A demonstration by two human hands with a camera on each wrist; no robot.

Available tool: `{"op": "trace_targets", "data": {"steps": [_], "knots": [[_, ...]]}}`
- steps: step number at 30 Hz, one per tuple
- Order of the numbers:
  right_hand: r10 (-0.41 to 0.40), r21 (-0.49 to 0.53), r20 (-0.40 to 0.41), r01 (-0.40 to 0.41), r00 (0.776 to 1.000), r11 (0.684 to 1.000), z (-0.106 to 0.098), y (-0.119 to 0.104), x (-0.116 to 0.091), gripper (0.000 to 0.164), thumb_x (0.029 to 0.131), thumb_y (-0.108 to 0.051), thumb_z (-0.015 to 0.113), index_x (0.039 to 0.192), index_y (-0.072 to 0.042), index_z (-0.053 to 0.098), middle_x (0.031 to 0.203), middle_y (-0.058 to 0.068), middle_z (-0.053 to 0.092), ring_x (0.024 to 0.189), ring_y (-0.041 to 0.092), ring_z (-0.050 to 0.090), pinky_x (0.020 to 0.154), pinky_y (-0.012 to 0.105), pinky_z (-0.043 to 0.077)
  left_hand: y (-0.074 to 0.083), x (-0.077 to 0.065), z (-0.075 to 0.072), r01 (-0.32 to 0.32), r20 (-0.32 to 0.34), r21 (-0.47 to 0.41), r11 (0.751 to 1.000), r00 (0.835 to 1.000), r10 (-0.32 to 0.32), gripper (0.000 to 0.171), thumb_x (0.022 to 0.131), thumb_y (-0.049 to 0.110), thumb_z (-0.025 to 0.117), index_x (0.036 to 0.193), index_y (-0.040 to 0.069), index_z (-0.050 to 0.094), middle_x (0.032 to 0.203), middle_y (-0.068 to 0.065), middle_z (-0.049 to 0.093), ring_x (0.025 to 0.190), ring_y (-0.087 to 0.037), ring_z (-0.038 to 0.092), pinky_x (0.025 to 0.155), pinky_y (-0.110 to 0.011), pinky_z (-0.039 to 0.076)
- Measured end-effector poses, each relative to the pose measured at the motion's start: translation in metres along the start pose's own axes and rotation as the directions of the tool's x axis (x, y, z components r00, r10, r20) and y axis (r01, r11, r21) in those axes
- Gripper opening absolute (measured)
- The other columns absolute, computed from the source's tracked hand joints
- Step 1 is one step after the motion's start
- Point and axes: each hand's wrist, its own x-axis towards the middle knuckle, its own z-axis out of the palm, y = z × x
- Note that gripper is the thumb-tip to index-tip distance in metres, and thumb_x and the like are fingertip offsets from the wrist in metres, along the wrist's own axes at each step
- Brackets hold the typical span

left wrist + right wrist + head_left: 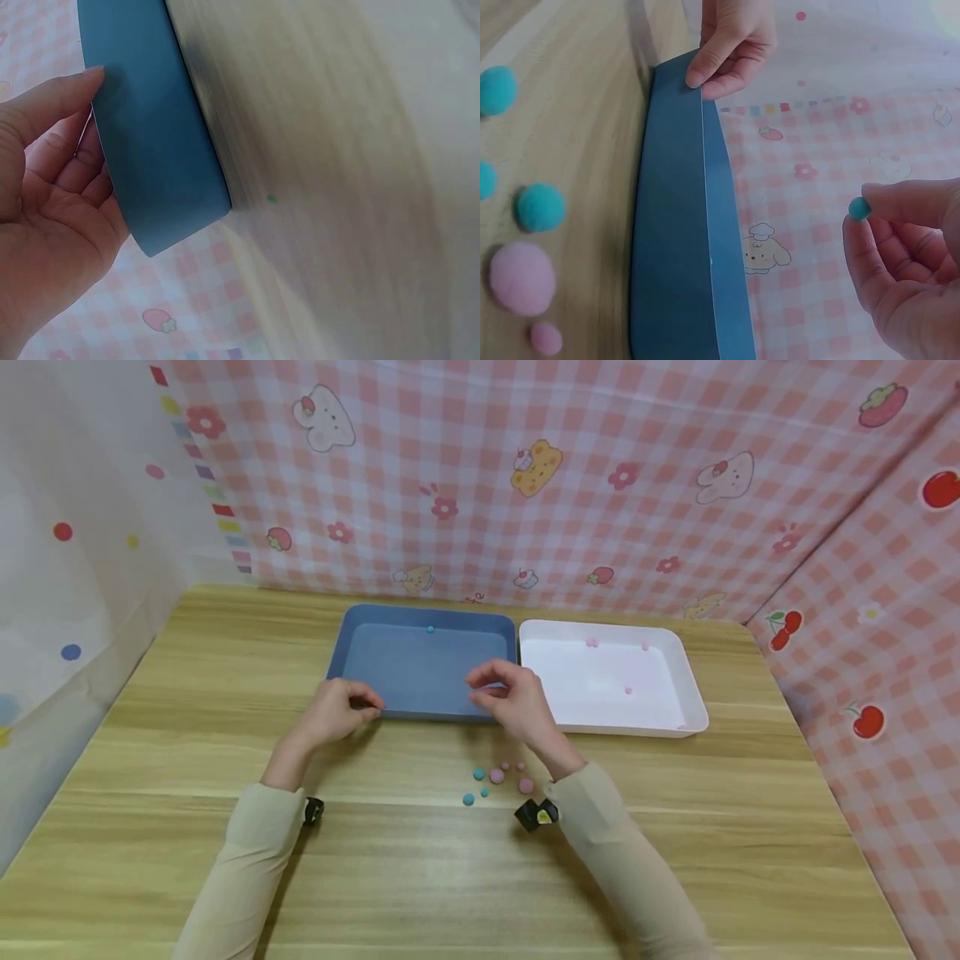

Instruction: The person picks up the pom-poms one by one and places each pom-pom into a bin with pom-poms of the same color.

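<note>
A small teal pom-pom is pinched between the thumb and index fingertip of my right hand, above the right part of the blue tray. My left hand grips that tray's near rim toward its left corner, thumb outside and fingers inside the wall. Near the far wall inside the blue tray lies another teal pom-pom. On the table before the trays sit loose teal pom-poms and pink pom-poms in two sizes.
Right beside the blue tray stands a white tray with several small pink pom-poms in it. The wooden table backs onto a pink checked cloth. A dark wrist camera hangs close to the loose pom-poms.
</note>
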Motion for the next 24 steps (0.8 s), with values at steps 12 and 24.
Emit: {"op": "trace_targets", "data": {"steps": [12, 24], "knots": [[0.029, 0.071, -0.065, -0.024, 0.997, 0.997, 0.010, 0.000, 0.023, 0.014, 0.079, 0.008, 0.068, 0.093, 0.005, 0.066, 0.094, 0.017, 0.066, 0.092, 0.025, 0.062, 0.078, 0.028, 0.052, -0.001, 0.001, -0.001, -0.002, -0.001, 0.002, 1.000, 1.000, 0.002, 0.006, 0.080, -0.005, 0.066, 0.083, -0.002, 0.071, 0.080, -0.012, 0.069, 0.075, -0.021, 0.061, 0.068, -0.030, 0.048], [0.132, 0.138, -0.104, -0.117, 0.986, 0.984, 0.022, 0.005, 0.041, 0.014, 0.081, 0.002, 0.069, 0.095, 0.002, 0.067, 0.092, 0.013, 0.065, 0.085, 0.018, 0.059, 0.072, 0.024, 0.048, -0.002, 0.000, -0.001, -0.005, 0.010, -0.013, 1.000, 1.000, 0.005, 0.006, 0.081, -0.004, 0.066, 0.083, -0.002, 0.071, 0.080, -0.012, 0.069, 0.074, -0.021, 0.061, 0.068, -0.029, 0.048]]}}
